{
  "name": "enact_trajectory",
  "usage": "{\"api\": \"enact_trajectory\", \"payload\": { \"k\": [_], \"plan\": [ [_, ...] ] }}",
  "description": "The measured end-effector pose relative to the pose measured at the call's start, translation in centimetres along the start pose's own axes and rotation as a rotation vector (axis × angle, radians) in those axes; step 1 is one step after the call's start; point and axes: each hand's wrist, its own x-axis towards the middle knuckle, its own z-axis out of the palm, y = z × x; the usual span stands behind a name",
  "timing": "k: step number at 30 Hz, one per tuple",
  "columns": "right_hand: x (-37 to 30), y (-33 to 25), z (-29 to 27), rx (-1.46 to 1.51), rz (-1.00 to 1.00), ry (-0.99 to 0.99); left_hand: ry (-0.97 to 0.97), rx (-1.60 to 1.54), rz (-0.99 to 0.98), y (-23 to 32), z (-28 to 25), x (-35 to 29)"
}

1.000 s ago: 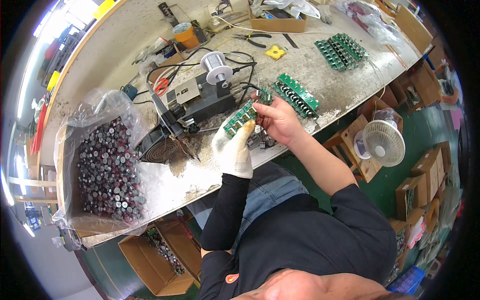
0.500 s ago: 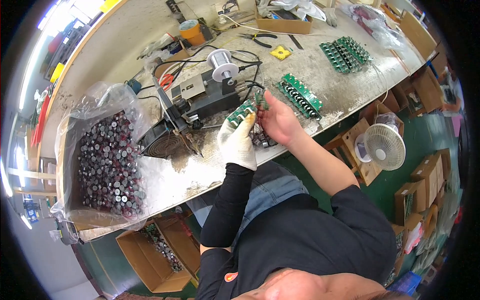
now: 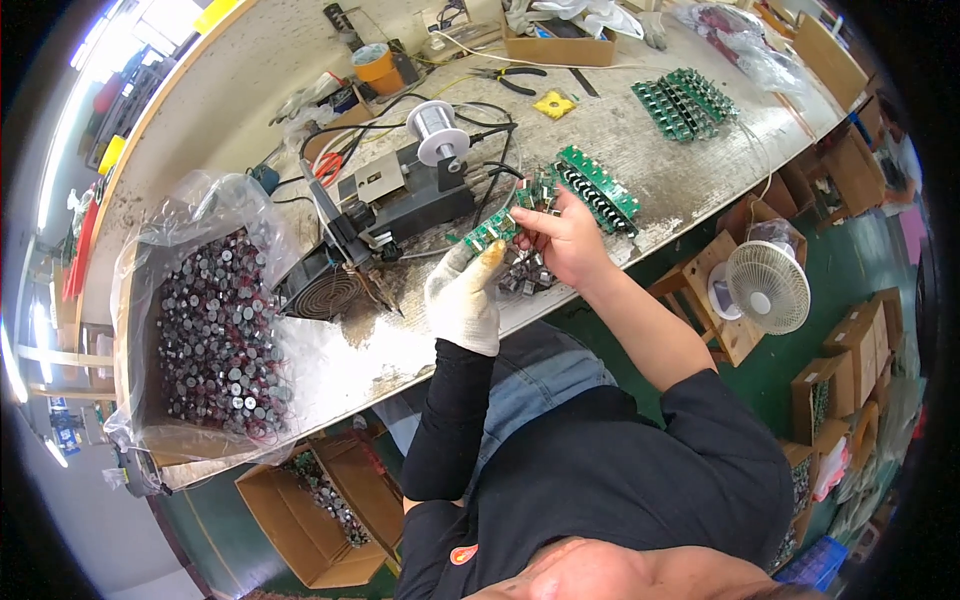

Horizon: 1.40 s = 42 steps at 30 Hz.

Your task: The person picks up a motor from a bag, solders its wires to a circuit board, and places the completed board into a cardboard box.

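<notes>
My left hand (image 3: 465,303), in a white glove with a stained fingertip, grips a narrow green circuit board strip (image 3: 488,233) carrying small pale components. Bare, my right hand (image 3: 572,243) has its thumb and fingers closed at the strip's right end. Just beyond those fingers shows another bit of green board (image 3: 540,188); whether it joins the strip I cannot tell. Below the hands lies a heap of small dark metallic parts (image 3: 526,272), partly covered. A larger green board panel (image 3: 598,190) with a black-and-white row rests behind my right hand.
Left of my hands stand a soldering stand (image 3: 360,235), a solder wire spool (image 3: 437,130) and a round dark fan (image 3: 328,290). A plastic-lined box (image 3: 135,330) holds many small round motors. Farther back lie pliers (image 3: 520,80), a yellow sponge (image 3: 554,104) and stacked boards (image 3: 685,105).
My right hand has moved from open beside the strip to closed fingers at its end. My left hand has shifted slightly down and left with the strip.
</notes>
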Motion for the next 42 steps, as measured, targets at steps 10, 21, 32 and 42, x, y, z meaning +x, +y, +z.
{"api": "enact_trajectory", "payload": {
  "k": [10, 21, 32, 42],
  "plan": [
    [-0.6, 0.6, 1.5, 0.192, 0.022, 0.069, 0.064, 0.103, 0.056, -0.9, 0.5, 0.5],
    [-0.8, 1.0, 1.1, -0.168, -0.191, 0.122, 0.07, 0.256, 0.125, -0.2, -0.4, 0.1],
    [-1.9, -0.4, 2.0, -0.404, -0.014, 0.03, -0.11, 0.857, 0.207, -0.6, 1.5, -0.1],
    [-1.9, -3.7, -3.1, -1.017, -0.474, 0.199, 0.17, 0.236, 0.162, 0.5, 0.2, -3.0]
  ]
}}
